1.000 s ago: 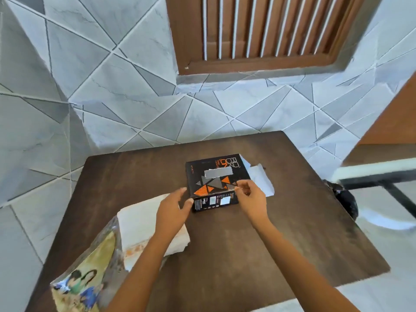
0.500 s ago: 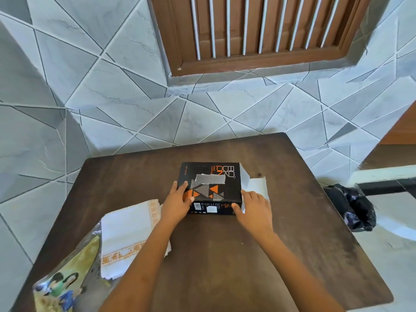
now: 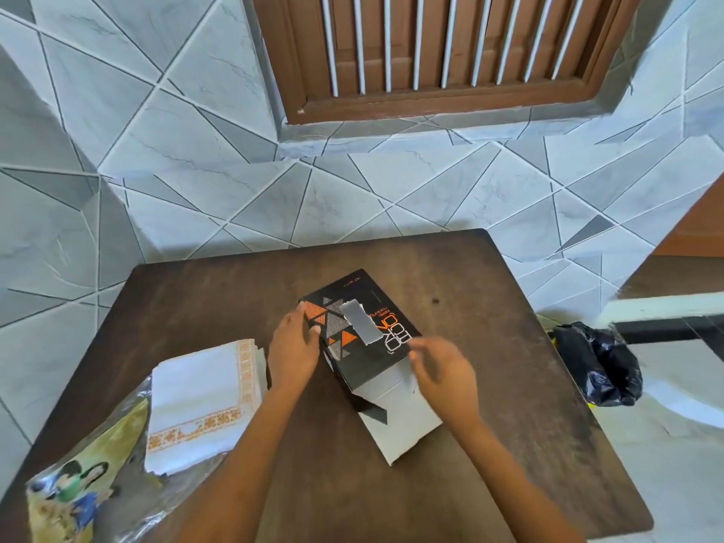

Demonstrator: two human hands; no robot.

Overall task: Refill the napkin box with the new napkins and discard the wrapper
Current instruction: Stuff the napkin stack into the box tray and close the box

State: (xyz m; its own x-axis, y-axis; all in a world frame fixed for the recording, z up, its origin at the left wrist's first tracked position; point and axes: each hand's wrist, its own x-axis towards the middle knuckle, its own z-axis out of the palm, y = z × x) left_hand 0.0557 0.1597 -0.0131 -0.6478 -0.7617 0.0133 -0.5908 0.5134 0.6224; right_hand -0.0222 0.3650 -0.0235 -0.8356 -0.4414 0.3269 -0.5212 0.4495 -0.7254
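The napkin box [image 3: 362,331] is black with orange and grey triangles and a grey slot on top. It lies turned at an angle on the brown table [image 3: 489,307], its end flap [image 3: 399,421] folded open toward me. My left hand [image 3: 294,346] presses on the box's left side. Blurred, my right hand [image 3: 442,370] hovers at the open end over the flap, fingers apart, holding nothing. A stack of white napkins [image 3: 200,397] with an orange border lies left of the box, partly on the printed plastic wrapper [image 3: 86,480].
A tiled wall and a brown louvred window stand behind the table. A black bag [image 3: 599,366] sits on the floor past the table's right edge, beside a white bar.
The box has been rotated so its open end points toward me. Its flap now lies open on the table. My right hand has come off the box edge.
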